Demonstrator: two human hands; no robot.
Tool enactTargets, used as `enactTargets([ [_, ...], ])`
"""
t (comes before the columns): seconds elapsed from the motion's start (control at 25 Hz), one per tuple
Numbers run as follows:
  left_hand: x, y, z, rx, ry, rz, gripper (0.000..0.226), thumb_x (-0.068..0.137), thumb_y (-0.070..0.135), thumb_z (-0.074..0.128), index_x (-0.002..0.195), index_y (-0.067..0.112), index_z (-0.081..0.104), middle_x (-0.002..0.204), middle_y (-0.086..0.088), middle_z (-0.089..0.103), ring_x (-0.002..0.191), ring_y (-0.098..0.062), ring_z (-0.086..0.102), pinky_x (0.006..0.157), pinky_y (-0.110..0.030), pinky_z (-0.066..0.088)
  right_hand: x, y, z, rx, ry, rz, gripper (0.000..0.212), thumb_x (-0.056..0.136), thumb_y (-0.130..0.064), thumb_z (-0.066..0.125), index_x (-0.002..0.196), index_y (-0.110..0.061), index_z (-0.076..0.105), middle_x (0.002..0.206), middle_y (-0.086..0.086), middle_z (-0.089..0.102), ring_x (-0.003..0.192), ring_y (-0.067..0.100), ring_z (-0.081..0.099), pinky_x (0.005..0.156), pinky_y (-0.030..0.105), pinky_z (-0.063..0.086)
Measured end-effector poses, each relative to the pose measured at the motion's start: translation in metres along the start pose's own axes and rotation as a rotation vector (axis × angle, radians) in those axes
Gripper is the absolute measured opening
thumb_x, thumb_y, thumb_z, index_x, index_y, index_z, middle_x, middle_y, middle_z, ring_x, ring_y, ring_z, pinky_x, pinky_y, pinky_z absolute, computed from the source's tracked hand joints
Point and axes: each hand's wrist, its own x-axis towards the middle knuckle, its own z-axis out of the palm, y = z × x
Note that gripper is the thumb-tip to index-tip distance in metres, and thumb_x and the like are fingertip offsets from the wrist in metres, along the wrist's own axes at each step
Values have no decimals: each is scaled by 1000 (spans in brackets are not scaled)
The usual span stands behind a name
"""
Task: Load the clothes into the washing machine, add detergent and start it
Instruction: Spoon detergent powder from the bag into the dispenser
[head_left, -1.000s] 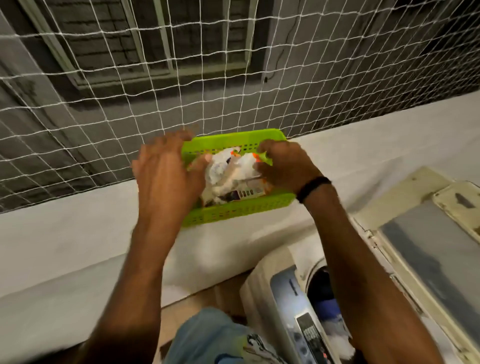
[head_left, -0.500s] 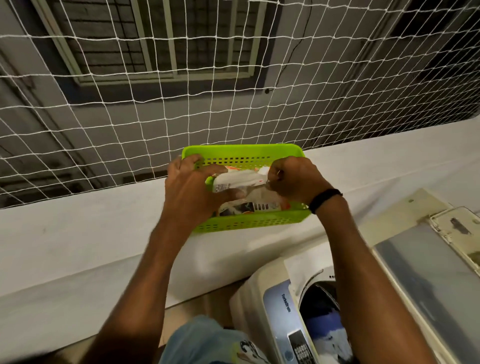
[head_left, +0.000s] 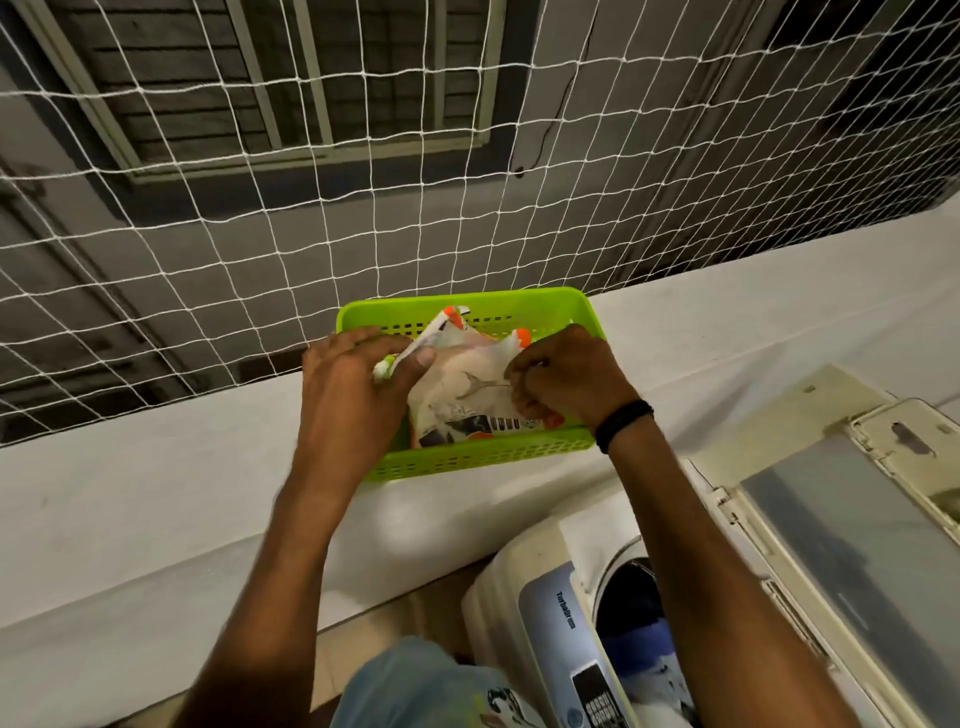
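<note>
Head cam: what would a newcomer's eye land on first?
The bright green perforated plastic basket on the white ledge, mid-frame, grabs the eye, with the left hand and right hand both gripping a crumpled white-and-orange detergent pouch in it. Behind it stretches white rope netting. At lower right sits the open top-loading washing machine with clothes in its drum.

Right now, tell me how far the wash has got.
Done: clothes lie in the washer, lid up. In hand: the left hand and right hand grip a pouch, likely detergent, in the basket; whether it is open I cannot tell. Left: pour detergent, shut the lid, start it.
</note>
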Motion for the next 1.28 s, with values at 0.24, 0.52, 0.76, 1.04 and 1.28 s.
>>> enactTargets([
  [0.24,-2,0,0,-60,34,-24,33,89,55,59,102,28,75,112,3,70,113,-21,58,102,-48,39,4,-3,2,229,-75,136,13,79,1,60,77,3,73,72,29,70,58,31,65,46,28,47],
  [0.52,-4,4,-3,-88,34,-31,31,90,52,61,99,26,75,108,3,70,109,-21,58,101,-47,40,10,-3,5,-220,31,54,20,87,-16,57,91,-5,74,79,11,73,63,24,70,48,25,50],
  [0.76,-8,13,-8,-96,48,-35,28,88,46,66,96,21,76,105,1,72,107,-19,56,100,-45,40,3,-11,3,-73,-115,127,15,73,-6,63,77,-6,78,60,10,68,46,21,56,40,23,41],
  [1.04,-6,7,-6,-112,25,-22,40,85,59,59,92,23,76,98,5,73,101,-20,63,95,-51,44,-4,-7,-12,169,-3,220,17,75,-9,64,88,2,71,67,13,66,52,27,60,50,30,50],
  [1.28,-6,7,-6,-86,31,-24,42,86,59,56,95,24,76,102,4,73,104,-21,62,98,-49,43,-20,-5,-35,344,-62,112,17,85,11,53,84,17,69,66,23,63,48,30,58,48,26,49],
])
